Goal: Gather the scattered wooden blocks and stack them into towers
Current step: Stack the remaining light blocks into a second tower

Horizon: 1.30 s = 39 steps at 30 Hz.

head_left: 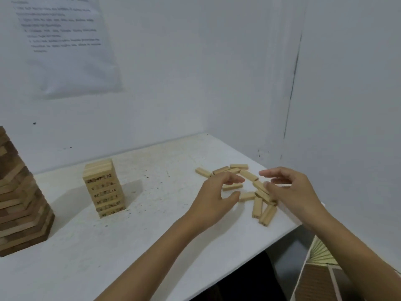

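Note:
Several pale wooden blocks [257, 208] lie scattered flat on the right part of the white table [134, 246]. My left hand [217, 196] hovers over their left side, fingers loosely curved, holding nothing. My right hand [290, 190] hovers over their right side with fingers spread and slightly bent, also holding nothing. A small tower of pale numbered blocks [104, 189] stands left of centre on the table.
A taller, darker wooden block tower [19, 205] stands at the table's left edge. White walls close the back and right sides. A printed sheet [65, 40] hangs on the back wall. A cardboard box [321, 276] sits below the table's right front corner.

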{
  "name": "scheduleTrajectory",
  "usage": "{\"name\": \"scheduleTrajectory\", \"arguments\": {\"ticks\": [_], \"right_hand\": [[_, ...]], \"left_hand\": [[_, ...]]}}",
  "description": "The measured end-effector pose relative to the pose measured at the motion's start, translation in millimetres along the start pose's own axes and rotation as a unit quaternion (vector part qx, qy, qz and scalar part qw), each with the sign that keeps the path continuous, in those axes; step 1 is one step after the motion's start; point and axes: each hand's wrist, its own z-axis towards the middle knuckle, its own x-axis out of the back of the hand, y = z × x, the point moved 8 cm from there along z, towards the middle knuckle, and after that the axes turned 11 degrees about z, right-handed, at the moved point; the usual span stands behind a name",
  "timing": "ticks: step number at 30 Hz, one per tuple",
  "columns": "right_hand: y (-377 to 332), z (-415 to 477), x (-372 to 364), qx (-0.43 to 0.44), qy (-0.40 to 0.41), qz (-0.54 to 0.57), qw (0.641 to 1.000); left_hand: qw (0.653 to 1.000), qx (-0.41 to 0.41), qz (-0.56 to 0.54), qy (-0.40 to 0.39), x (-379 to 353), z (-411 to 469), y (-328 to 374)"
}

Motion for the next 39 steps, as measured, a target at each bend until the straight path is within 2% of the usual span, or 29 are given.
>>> {"name": "scheduleTrajectory", "arguments": {"ticks": [5,9,15,18,20,22,24,27,29,34,39], "right_hand": [[26,6,14,-0.055,-0.024,-0.1,0.993],[31,9,15,-0.074,-0.042,-0.09,0.992],[33,10,19,-0.116,-0.017,0.039,0.992],[33,13,23,-0.146,-0.008,0.172,0.974],[32,20,25,-0.154,-0.004,0.206,0.966],[31,29,24,-0.149,-0.012,0.19,0.97],[28,34,17,-0.139,-0.044,0.124,0.981],[26,35,3,-0.085,-0.089,-0.09,0.988],[25,35,-8,-0.047,-0.09,-0.172,0.98],[28,43,-15,-0.051,-0.043,-0.123,0.99],[23,46,-23,-0.011,-0.059,-0.098,0.993]], "left_hand": [[0.991,-0.037,0.096,-0.088,-39,17,-4],[0.982,-0.077,0.14,-0.103,-54,22,-9],[0.993,-0.05,0.099,-0.05,-44,23,-12],[0.998,-0.023,0.06,-0.021,-36,24,-13],[1.0,0.001,0.02,-0.011,-32,26,-15],[0.999,0.032,-0.023,-0.013,-31,28,-16],[0.995,0.064,-0.073,-0.024,-33,30,-17],[0.991,0.083,-0.105,-0.029,-36,33,-17],[0.989,0.092,-0.117,-0.017,-35,33,-18],[0.985,0.118,-0.126,0.004,-30,30,-27],[0.985,0.12,-0.123,0.013,-20,24,-37]]}}
